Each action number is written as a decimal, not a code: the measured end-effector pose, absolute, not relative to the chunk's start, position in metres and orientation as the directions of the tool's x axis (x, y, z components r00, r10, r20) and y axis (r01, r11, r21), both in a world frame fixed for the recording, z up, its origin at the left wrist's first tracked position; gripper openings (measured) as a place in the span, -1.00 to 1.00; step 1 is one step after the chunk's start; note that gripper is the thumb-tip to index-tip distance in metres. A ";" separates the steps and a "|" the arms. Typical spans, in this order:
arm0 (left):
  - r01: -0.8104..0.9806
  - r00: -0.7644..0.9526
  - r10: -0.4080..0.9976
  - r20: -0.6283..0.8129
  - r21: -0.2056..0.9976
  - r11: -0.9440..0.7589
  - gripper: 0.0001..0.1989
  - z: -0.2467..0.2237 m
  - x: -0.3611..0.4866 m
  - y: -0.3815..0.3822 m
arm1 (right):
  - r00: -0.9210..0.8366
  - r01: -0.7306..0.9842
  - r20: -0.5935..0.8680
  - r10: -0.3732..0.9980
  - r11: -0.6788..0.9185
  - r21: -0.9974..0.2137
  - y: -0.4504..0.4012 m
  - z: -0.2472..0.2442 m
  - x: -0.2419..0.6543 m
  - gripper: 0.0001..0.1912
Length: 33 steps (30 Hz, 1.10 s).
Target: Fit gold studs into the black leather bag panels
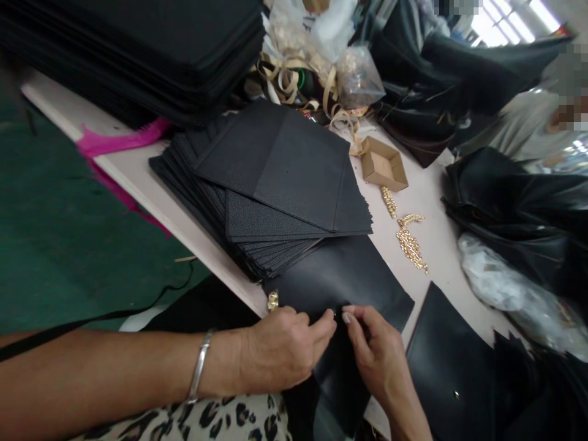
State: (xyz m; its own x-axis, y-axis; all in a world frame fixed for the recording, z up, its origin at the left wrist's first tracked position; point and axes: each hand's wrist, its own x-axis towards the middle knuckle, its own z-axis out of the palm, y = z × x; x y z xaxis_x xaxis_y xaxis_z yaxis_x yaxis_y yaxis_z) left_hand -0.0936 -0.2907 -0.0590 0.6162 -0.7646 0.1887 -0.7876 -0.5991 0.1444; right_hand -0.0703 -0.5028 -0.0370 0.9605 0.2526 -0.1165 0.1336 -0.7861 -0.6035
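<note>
My left hand [289,346], a silver bangle on its wrist, is closed with its fingertips bent down to a black leather piece [340,275]. Thumb and forefinger of my right hand [379,349] are pinched together just beside them, at the same spot on the leather. A tiny dark, shiny bit shows between the two sets of fingertips; what they grip is too small to name. Small gold metal pieces [272,300] lie by my left knuckles. To the right rests another black leather panel [452,361] with a small metal stud [456,394] on it.
Fanned black leather panels [285,165] are stacked ahead, behind them a taller black stack [138,49]. Gold hardware [410,242] lies near a small cardboard box [386,164]. Black bags [519,202], plastic wrap [514,288] and pink cloth [122,142] surround the table [193,226].
</note>
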 end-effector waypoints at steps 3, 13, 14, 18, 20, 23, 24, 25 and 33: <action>-0.789 0.614 -0.754 0.232 0.162 -0.593 -0.55 -0.061 -0.093 -0.291 | 0.948 0.209 -0.088 0.305 -0.807 -0.552 -0.494 -0.036 -0.077 -0.78; -0.787 0.616 -0.738 0.275 0.162 -0.596 -0.55 -0.065 -0.095 -0.291 | 0.937 0.235 -0.121 0.328 -0.848 -0.475 -0.490 -0.033 -0.074 -0.80; -0.787 0.615 -0.738 0.277 0.163 -0.595 -0.56 -0.065 -0.094 -0.292 | 0.936 0.230 -0.133 0.327 -0.851 -0.472 -0.490 -0.031 -0.073 -0.80; -0.784 0.620 -0.737 0.268 0.179 -0.594 -0.57 -0.064 -0.094 -0.292 | 0.927 0.132 -0.251 0.277 -0.871 -0.474 -0.486 -0.022 -0.063 -0.77; -0.784 0.621 -0.736 0.270 0.189 -0.592 -0.59 -0.064 -0.094 -0.292 | 0.909 0.058 -0.340 0.242 -0.880 -0.472 -0.485 -0.017 -0.057 -0.75; -0.785 0.619 -0.728 0.295 0.198 -0.587 -0.60 -0.066 -0.093 -0.291 | 0.875 0.023 -0.424 0.235 -0.894 -0.448 -0.483 -0.011 -0.049 -0.75; -0.786 0.617 -0.727 0.302 0.201 -0.584 -0.60 -0.067 -0.093 -0.291 | 0.870 0.034 -0.430 0.241 -0.900 -0.434 -0.483 -0.011 -0.047 -0.74; -0.790 0.612 -0.730 0.305 0.205 -0.578 -0.61 -0.067 -0.093 -0.291 | 0.867 0.053 -0.430 0.251 -0.906 -0.421 -0.483 -0.010 -0.046 -0.74; -0.796 0.605 -0.745 0.280 0.226 -0.561 -0.61 -0.062 -0.091 -0.288 | 0.827 0.095 -0.491 0.274 -0.929 -0.358 -0.479 -0.010 -0.033 -0.81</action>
State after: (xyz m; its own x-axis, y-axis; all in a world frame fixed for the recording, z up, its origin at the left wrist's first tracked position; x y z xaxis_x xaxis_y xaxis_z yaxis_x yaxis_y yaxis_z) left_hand -0.0913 -0.2884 -0.0617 0.6049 -0.7454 0.2801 -0.7962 -0.5614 0.2256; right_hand -0.0329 -0.4795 -0.0098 0.8269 0.2735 -0.4913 0.0948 -0.9290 -0.3577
